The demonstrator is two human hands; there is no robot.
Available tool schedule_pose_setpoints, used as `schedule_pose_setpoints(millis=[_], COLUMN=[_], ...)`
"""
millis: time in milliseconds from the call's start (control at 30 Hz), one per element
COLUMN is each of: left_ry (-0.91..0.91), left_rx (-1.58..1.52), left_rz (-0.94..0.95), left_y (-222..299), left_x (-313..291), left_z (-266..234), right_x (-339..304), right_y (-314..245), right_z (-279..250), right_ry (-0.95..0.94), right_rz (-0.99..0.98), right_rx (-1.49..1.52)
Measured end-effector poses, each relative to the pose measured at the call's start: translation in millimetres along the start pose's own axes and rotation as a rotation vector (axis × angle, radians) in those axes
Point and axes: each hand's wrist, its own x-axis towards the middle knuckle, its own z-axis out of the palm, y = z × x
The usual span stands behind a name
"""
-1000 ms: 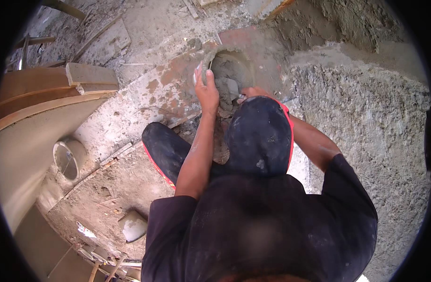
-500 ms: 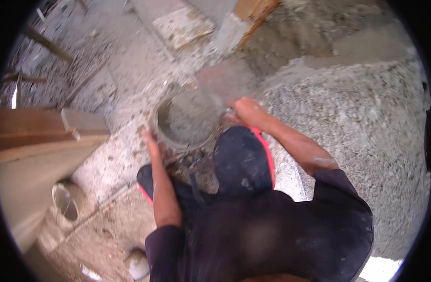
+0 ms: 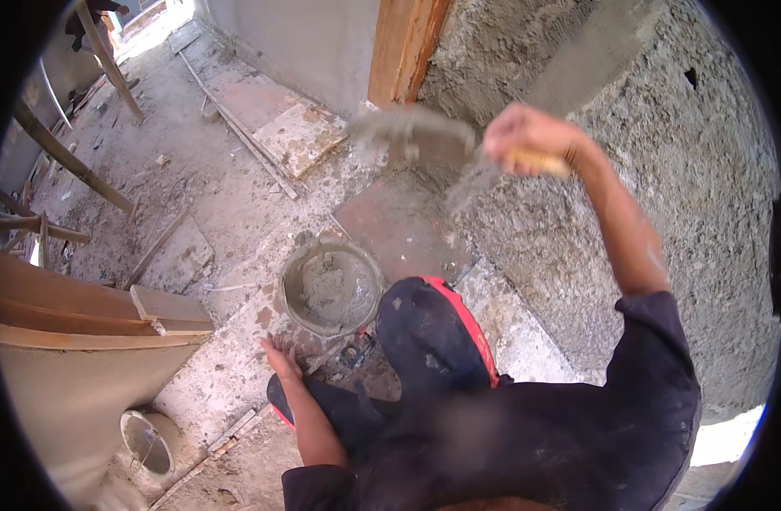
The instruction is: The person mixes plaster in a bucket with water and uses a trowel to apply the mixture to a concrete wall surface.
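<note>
My right hand (image 3: 531, 140) is raised before the rough wall, closed around the yellowish handle (image 3: 539, 162) of a trowel. Motion smears the trowel's blade (image 3: 474, 183). To its left a blurred grey streak, which looks like mortar (image 3: 412, 128), hangs in the air. Below stands a round bucket (image 3: 333, 330) with wet grey mortar (image 3: 327, 285) inside. Just short of the bucket, my left hand (image 3: 281, 358) is empty, its fingers apart and not touching the rim.
A flat reddish board (image 3: 399, 226) lies right of the bucket, at the foot of the rough grey wall (image 3: 663, 230). A wooden post (image 3: 407, 51) stands at the wall's end. A pale bucket (image 3: 152, 443) lies lower left. Poles (image 3: 75, 166) lean far left.
My right hand has risen from beside the bucket toward the wall, with the trowel. My left hand has come away from the bucket's side. The view has shifted.
</note>
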Motion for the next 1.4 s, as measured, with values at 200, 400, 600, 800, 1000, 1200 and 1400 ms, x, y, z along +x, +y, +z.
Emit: schedule_pose_setpoints(millis=[200, 400, 600, 800, 1000, 1200, 1400], left_ry=[0.030, -0.069, -0.019, -0.036, -0.041, -0.021, -0.004], left_rx=[0.114, 0.175, 0.113, 0.136, 0.153, 0.167, 0.286], left_rz=[0.013, -0.042, -0.001, -0.027, -0.029, 0.039, 0.321], left_y=[-4.1, -24.3, -8.5, -5.7, -16.5, -10.2, 38.7], left_x=[8.1, 17.3, 3.9, -0.8, 5.7, 7.5, -34.0], left_z=[-12.9, 27.2, 11.5, 16.8, 22.4, -0.8, -64.6], right_x=[-50.9, -23.9, -40.1, -54.6, -68.1, -51.0, -26.5], right_y=[-31.5, 91.9, 71.6, 35.7, 16.3, -15.3, -26.4], right_z=[-2.4, 3.7, -38.9, -39.4, -1.2, 70.6, 120.7], right_ry=[0.504, 0.551, 0.702, 0.860, 1.050, 0.715, -0.116], right_rz=[-0.210, 0.227, 0.226, 0.145, -0.057, -0.670, -1.016], right_rx=[-0.219, -0.490, -0.595, -0.952, -1.082, -0.812, -0.171])
